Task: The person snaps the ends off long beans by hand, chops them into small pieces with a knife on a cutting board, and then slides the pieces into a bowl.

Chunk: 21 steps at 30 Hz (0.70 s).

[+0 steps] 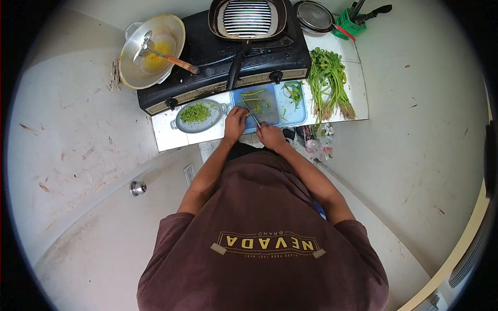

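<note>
Two hands at the blue cutting board [290, 117] near the stove [207, 57]: pins green stems [257, 108] flat under curled left hand [236, 124] for steadiness, clamps right hand [271, 136] on the knife [252, 114], keeps plate [180, 124] of chopped greens [196, 113] just left, within reach.

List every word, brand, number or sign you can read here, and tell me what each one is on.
"NEVADA": large pale letters on the front of the brown shirt, upside down in this view.
"BRAND": small letters just above it in the picture, on the same shirt, also upside down.
Fine print just below "NEVADA" in the picture: too small to read.
Stove: no readable marks.
</note>
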### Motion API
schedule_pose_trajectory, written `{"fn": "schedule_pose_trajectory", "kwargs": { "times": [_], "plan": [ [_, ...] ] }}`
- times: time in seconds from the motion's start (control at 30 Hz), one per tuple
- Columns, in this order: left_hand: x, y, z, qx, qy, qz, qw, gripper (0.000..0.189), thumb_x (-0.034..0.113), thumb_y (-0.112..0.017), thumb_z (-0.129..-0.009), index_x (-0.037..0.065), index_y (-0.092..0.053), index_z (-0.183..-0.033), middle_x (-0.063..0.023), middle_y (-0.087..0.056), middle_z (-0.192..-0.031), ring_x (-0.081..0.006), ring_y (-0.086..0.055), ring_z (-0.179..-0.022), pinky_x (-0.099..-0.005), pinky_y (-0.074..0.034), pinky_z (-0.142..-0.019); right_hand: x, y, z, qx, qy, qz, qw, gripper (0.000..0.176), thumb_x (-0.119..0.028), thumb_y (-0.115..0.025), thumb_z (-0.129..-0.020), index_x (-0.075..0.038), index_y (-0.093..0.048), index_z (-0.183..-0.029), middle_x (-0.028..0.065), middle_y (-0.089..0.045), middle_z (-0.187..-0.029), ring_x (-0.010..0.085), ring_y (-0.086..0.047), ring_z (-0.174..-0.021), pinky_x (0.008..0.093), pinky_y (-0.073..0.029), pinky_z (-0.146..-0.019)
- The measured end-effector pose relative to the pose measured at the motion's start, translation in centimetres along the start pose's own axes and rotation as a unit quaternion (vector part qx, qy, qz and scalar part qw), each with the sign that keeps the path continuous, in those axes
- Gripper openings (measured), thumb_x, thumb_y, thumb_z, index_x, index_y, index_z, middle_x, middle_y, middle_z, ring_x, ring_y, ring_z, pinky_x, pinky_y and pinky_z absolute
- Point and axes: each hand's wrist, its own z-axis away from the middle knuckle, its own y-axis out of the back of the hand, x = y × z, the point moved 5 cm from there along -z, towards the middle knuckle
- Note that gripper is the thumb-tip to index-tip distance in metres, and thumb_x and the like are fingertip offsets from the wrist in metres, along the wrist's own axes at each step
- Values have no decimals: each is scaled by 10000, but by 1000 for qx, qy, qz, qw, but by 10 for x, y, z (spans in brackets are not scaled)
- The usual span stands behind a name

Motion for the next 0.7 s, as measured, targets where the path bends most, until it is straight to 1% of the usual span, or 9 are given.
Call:
{"fn": "schedule_pose_trajectory", "kwargs": {
  "times": [0.2,0.3,0.57,0.67,0.7],
  "plan": [
    [1,2,2,-14,22,28,999,77,-27,-654,-881,-4,-670,-953,-153,-627,-932,-360,-651,-864,-425,-530,-758,0,6,8,4,16,16,1000,379,-338,-538,-996,38,-579,-986,258,-686,-745,466,-692,-712,554,-565,-669],
    [1,3,1,-6,-11,8,1000,88,-29,-657,-872,-4,-670,-955,-155,-628,-933,-367,-648,-870,-429,-528,-763,5,3,11,1,21,14,1000,385,-344,-531,-1000,38,-576,-986,256,-686,-746,464,-692,-707,557,-565,-662],
    [0,1,1,-11,-6,1,1000,87,-21,-656,-869,-4,-679,-951,-161,-631,-943,-372,-638,-869,-437,-515,-773,0,3,-4,29,18,11,999,386,-351,-537,-996,32,-576,-974,251,-678,-712,448,-697,-698,554,-566,-654],
    [4,3,0,-6,-15,-3,1000,75,-7,-653,-876,-3,-678,-947,-161,-631,-942,-374,-638,-876,-442,-510,-775,1,10,8,-19,10,19,1000,387,-339,-513,-996,34,-616,-988,253,-702,-786,451,-709,-773,549,-574,-719],
    [4,3,1,-4,-19,-4,1000,71,-2,-652,-878,-3,-678,-945,-161,-630,-941,-375,-639,-879,-443,-509,-776,2,10,10,-20,7,23,999,388,-342,-511,-996,31,-617,-990,254,-702,-785,453,-707,-765,550,-573,-714]
  ]
}}
